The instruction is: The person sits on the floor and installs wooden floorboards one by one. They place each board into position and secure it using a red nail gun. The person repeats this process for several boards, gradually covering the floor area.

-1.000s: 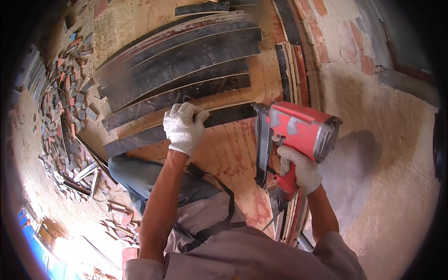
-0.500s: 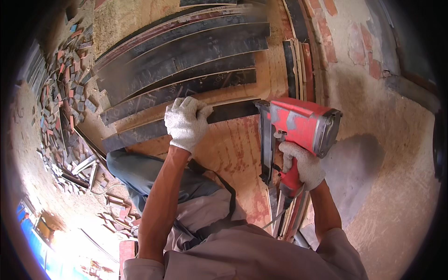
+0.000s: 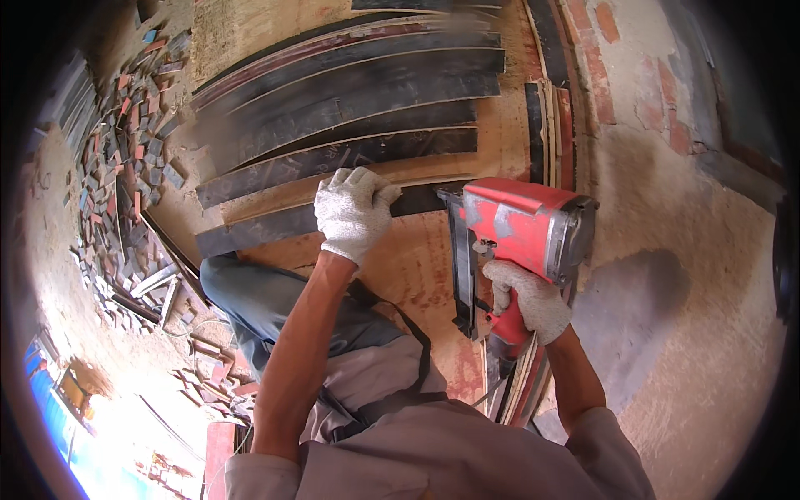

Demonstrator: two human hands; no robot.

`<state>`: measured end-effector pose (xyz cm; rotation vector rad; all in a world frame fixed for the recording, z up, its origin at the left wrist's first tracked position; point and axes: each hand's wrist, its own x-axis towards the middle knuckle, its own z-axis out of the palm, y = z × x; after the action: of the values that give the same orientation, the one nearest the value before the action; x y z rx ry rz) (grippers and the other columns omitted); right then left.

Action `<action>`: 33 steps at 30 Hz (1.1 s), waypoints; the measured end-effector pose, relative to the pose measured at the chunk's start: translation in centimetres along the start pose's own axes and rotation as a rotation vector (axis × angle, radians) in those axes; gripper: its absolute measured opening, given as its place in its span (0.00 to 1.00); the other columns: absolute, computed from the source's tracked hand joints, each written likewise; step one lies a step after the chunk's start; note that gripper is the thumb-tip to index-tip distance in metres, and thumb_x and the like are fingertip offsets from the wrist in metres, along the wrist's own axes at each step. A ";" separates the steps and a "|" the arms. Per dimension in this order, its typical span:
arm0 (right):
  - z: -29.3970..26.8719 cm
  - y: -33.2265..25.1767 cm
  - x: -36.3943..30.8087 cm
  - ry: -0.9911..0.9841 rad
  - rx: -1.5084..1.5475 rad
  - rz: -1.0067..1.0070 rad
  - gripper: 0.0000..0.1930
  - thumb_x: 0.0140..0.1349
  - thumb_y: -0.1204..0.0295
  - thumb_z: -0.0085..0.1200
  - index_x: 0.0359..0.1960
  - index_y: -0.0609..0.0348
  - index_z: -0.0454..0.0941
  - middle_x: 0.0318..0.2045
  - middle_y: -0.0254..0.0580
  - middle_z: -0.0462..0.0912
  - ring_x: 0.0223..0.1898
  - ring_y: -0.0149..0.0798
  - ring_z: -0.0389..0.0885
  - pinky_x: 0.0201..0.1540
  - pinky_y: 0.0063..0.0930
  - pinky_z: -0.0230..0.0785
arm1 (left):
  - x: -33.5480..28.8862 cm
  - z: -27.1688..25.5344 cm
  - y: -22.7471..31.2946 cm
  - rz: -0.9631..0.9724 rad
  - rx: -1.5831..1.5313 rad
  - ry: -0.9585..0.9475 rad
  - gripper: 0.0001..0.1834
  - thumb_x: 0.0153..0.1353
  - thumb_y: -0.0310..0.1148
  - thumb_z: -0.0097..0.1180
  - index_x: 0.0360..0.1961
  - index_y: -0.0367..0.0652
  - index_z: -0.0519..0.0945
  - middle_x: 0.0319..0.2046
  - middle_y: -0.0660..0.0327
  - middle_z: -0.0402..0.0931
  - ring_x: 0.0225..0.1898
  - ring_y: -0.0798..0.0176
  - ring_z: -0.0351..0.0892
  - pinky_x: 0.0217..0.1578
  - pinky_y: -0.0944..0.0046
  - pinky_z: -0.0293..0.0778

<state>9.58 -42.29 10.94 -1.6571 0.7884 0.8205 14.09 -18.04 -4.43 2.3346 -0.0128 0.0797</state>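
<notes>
Left hand point(image 3: 354, 212), gloved, lay pressed flat, fingers spread a little, on the nearest dark strip point(image 3: 275, 227); it gripped nothing, only held the strip down against the plywood sheet point(image 3: 417, 267). The strip's long axis ran left to right across the view, tilting up toward the right, parallel to the other dark strips point(image 3: 350, 92) stacked farther from the person. Right hand point(image 3: 529, 300), also gloved, was wrapped tight round the grip of the red nail gun point(image 3: 521, 229). The gun stood just right of the left hand, its black magazine crossing the strip's line, its nose near the strip's right end. Contact of nose and strip could not be told. Scrap offcuts point(image 3: 125, 167) lay well off to the left.
</notes>
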 end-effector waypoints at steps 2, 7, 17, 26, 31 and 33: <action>0.0 0.6 0.5 -0.029 0.001 -0.011 0.07 0.63 0.70 0.58 0.29 0.61 0.80 0.15 0.36 0.74 0.14 0.33 0.71 0.22 0.28 0.66 | 0.0 0.1 -0.1 -0.002 0.003 0.001 0.08 0.52 0.38 0.70 0.24 0.49 0.84 0.27 0.65 0.82 0.34 0.55 0.80 0.39 0.54 0.71; 0.7 -1.3 -0.5 -0.017 0.024 -0.016 0.08 0.66 0.67 0.59 0.31 0.56 0.80 0.15 0.30 0.73 0.16 0.26 0.68 0.23 0.25 0.63 | -0.1 0.1 -0.3 -0.016 0.030 -0.014 0.08 0.53 0.38 0.69 0.25 0.49 0.84 0.27 0.65 0.82 0.35 0.54 0.80 0.39 0.53 0.71; 3.3 -0.8 -0.3 -0.072 -0.035 0.004 0.10 0.65 0.71 0.57 0.25 0.59 0.78 0.15 0.35 0.74 0.15 0.32 0.71 0.22 0.28 0.68 | -0.3 -0.1 -0.4 -0.031 -0.004 -0.003 0.08 0.56 0.36 0.67 0.27 0.46 0.82 0.28 0.58 0.81 0.34 0.49 0.80 0.35 0.50 0.74; 2.7 0.7 0.2 -0.070 -0.058 -0.044 0.12 0.64 0.72 0.55 0.47 0.64 0.81 0.14 0.34 0.72 0.14 0.31 0.69 0.21 0.28 0.67 | -0.9 -1.1 -2.2 0.033 -0.027 0.088 0.07 0.59 0.36 0.66 0.34 0.47 0.83 0.34 0.59 0.82 0.38 0.50 0.80 0.41 0.52 0.74; 2.4 1.5 -0.1 -0.111 -0.002 -0.039 0.11 0.68 0.67 0.55 0.30 0.60 0.80 0.16 0.32 0.72 0.18 0.28 0.71 0.24 0.26 0.65 | -5.9 -10.8 -11.3 -0.419 0.731 0.489 0.25 0.67 0.53 0.58 0.47 0.40 0.82 0.47 0.53 0.81 0.49 0.46 0.77 0.57 0.46 0.68; 2.2 2.1 0.2 -0.122 -0.018 -0.077 0.11 0.68 0.66 0.54 0.35 0.61 0.83 0.16 0.32 0.72 0.17 0.29 0.70 0.25 0.26 0.66 | -7.3 -15.2 -14.4 -0.942 0.739 0.173 0.44 0.66 0.71 0.42 0.49 0.34 0.82 0.48 0.45 0.81 0.54 0.38 0.75 0.61 0.46 0.65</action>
<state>7.66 -40.61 9.24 -1.6265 0.6304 0.8680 6.48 2.82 -4.74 2.7722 1.3855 -0.2210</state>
